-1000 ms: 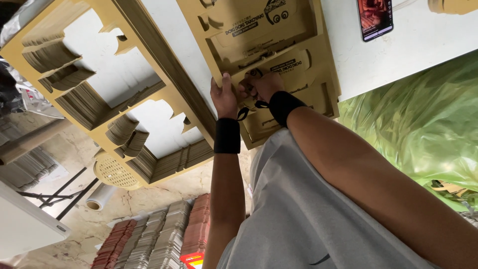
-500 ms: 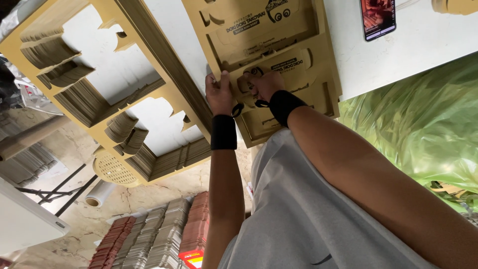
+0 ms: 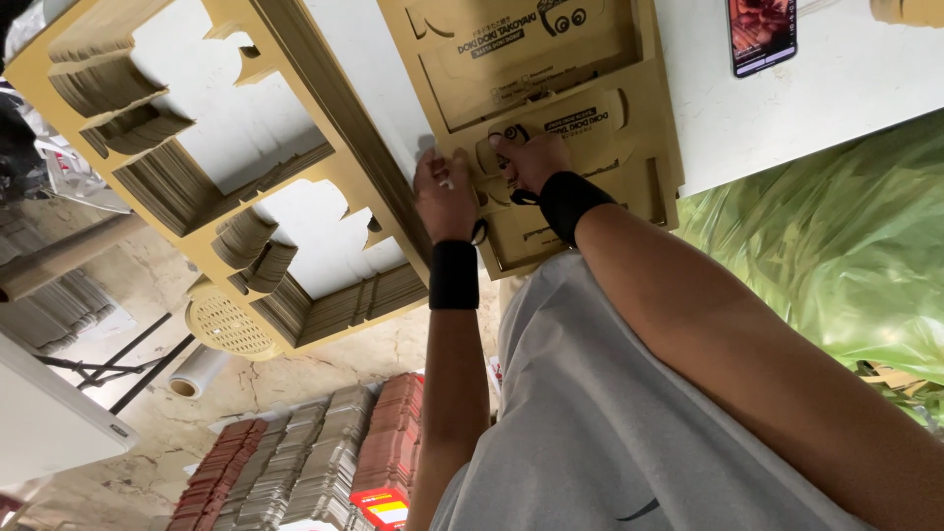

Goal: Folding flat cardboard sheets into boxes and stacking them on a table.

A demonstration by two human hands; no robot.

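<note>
Left hand: the left hand (image 3: pixel 444 202) lies on the left edge of the printed cardboard sheet (image 3: pixel 551 118), fingers bent and fingertips pressed against the edge; a black wristband (image 3: pixel 454 274) sits on the wrist. Whether it truly pinches the edge or only presses on it cannot be told.
Right hand: the right hand (image 3: pixel 531 162) rests on the lower middle of the same sheet, fingers curled down onto a die-cut tab with dark print; its grip is partly hidden by the hand's own back. A black wristband (image 3: pixel 568 202) covers this wrist too.
Spacing of hands: just beside each other, not touching.
Printed cardboard sheet: flat, brown, on top of a pile on the white table (image 3: pixel 846 88), directly ahead of the person's chest.
Stack of cut blanks: a thick pile of brown die-cut cardboard frames (image 3: pixel 246 187) lies just to the left of the sheet, with large openings showing the table.
Phone: a smartphone (image 3: pixel 762 34) lies on the table, well apart to the right.
Green plastic: a crumpled green plastic sheet (image 3: pixel 836 256) lies under the table edge at right.
Floor: rows of folded cartons (image 3: pixel 315 462) stand below.
</note>
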